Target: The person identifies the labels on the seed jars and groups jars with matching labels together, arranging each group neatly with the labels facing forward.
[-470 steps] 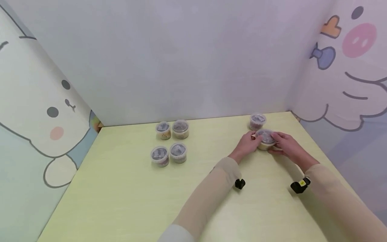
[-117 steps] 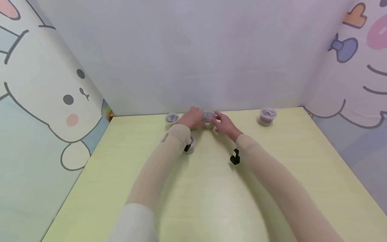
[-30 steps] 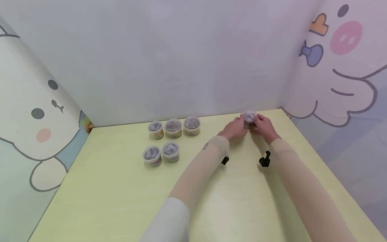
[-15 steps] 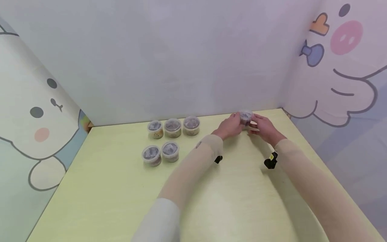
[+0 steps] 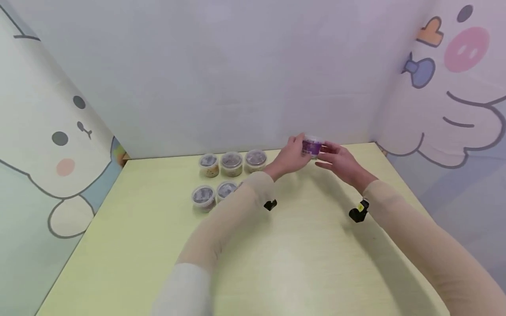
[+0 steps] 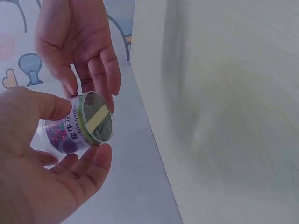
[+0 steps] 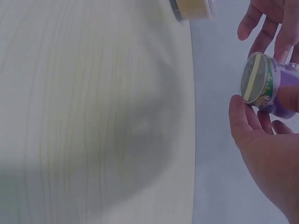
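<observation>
In the head view my left hand (image 5: 291, 156) grips a small plastic tub (image 5: 311, 147) with a clear lid and purple label, tilted and lifted off the table. The left wrist view shows that tub (image 6: 77, 123) with "my little garden" on its side and a pale strip across its grey base. My left thumb and fingers lie on opposite sides of it. Beside the tub, my right hand (image 5: 343, 164) has nearly straight, slightly parted fingers; their tips touch or almost touch its side and base. The right wrist view shows both hands around the tub (image 7: 266, 84).
Several similar lidded tubs stand left of the hands: three in a back row, including one tub (image 5: 255, 160), and a front row with one tub (image 5: 204, 197) and another partly behind my left sleeve (image 5: 229, 202). The yellow table (image 5: 300, 263) meets a pale back wall (image 5: 221, 101).
Since one second ago, the tub has risen from the table's back right, moved left and tilted, showing its purple side. Both hands moved with it; my right fingers have loosened. Earlier, another tub joined the back row.
</observation>
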Motion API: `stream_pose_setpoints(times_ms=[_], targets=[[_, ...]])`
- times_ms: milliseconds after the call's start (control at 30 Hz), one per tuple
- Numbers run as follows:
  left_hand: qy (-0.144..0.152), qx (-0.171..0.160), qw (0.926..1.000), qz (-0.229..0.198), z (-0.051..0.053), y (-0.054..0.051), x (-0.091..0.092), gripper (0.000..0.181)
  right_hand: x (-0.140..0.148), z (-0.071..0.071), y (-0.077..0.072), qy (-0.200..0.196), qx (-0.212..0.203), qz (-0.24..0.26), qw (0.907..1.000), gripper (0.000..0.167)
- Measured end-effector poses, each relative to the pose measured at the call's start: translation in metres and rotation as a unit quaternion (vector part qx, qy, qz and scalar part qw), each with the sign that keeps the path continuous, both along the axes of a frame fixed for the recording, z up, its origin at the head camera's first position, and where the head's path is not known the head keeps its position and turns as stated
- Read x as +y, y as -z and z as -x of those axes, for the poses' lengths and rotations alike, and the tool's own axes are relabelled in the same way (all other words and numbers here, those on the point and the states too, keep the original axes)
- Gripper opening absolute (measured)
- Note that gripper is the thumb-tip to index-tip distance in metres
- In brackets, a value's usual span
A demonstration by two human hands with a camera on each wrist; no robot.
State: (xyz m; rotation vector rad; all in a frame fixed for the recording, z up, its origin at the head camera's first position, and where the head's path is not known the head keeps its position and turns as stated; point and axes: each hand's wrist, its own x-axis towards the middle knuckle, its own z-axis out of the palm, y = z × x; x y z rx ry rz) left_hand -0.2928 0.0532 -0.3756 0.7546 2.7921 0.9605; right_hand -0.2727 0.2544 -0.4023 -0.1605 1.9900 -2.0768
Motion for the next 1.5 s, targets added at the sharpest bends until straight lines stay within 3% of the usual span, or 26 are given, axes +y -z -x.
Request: stream_pose_setpoints(times_ms=[167, 333, 533, 667, 800, 1100, 1500], targets=[[0.008, -0.042, 0.9955, -0.084, -0.005, -0.006, -0.03, 0.077, -0.019, -0.004, -0.006, -0.005, 0.027, -0.006, 0.9996, 0.066], [-0.001, -0.094, 0.9804, -0.173, -0.013, -0.011, -0.059, 0.074, -0.041, -0.008, -0.01, -0.029, 0.044, -0.002, 0.9986, 0.062], [-0.018, -0.162, 0.9613, -0.223, -0.028, -0.015, -0.094, 0.086, -0.066, -0.016, -0.017, -0.077, 0.057, -0.002, 0.9953, 0.072], [-0.025, -0.187, 0.9517, -0.242, -0.04, -0.017, -0.114, 0.085, -0.083, -0.024, -0.022, -0.114, 0.055, -0.016, 0.9919, 0.078], [-0.026, -0.192, 0.9507, -0.242, -0.049, -0.017, -0.127, 0.088, -0.098, -0.032, -0.024, -0.142, 0.053, -0.026, 0.9882, 0.075], [-0.054, -0.196, 0.9511, -0.232, -0.066, -0.012, -0.146, 0.091, -0.122, -0.042, -0.02, -0.156, 0.061, -0.037, 0.9852, 0.069], [-0.047, -0.202, 0.9547, -0.214, -0.072, -0.003, -0.155, 0.091, -0.143, -0.047, -0.008, -0.131, 0.065, -0.064, 0.9872, 0.085]])
